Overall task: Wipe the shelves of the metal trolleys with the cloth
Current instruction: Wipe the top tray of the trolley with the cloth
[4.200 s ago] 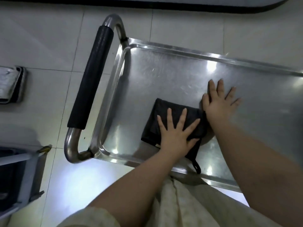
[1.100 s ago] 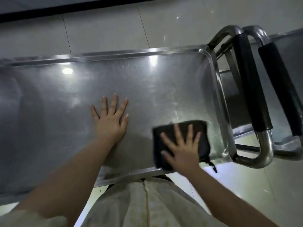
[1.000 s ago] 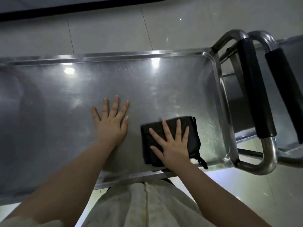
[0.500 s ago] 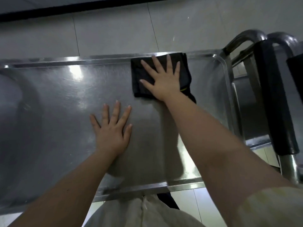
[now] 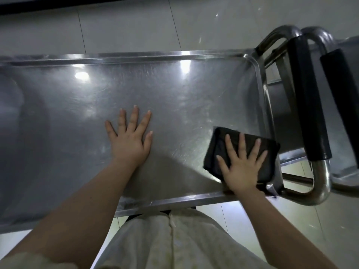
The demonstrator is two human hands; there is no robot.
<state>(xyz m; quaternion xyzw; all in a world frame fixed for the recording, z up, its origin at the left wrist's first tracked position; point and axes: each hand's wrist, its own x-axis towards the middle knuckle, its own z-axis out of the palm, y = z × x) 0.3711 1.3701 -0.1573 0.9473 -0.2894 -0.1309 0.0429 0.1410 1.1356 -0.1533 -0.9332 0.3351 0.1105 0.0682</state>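
Observation:
The metal trolley's top shelf (image 5: 174, 90) fills most of the view, shiny and streaked. A folded black cloth (image 5: 219, 150) lies flat in the shelf's near right corner, its right edge against the raised rim. My right hand (image 5: 240, 166) presses on the cloth with fingers straight and spread. My left hand (image 5: 130, 140) rests flat on the bare metal near the shelf's middle, fingers spread, apart from the cloth.
The trolley's push handle (image 5: 308, 105) with a black grip stands at the right end. A second trolley's handle (image 5: 342, 90) and shelf sit close behind it. Pale tiled floor (image 5: 126, 28) lies beyond the far rim.
Half a second ago my right hand held the cloth at the far rim. It has slid the cloth back toward me into the near right corner. My left hand has stayed in place.

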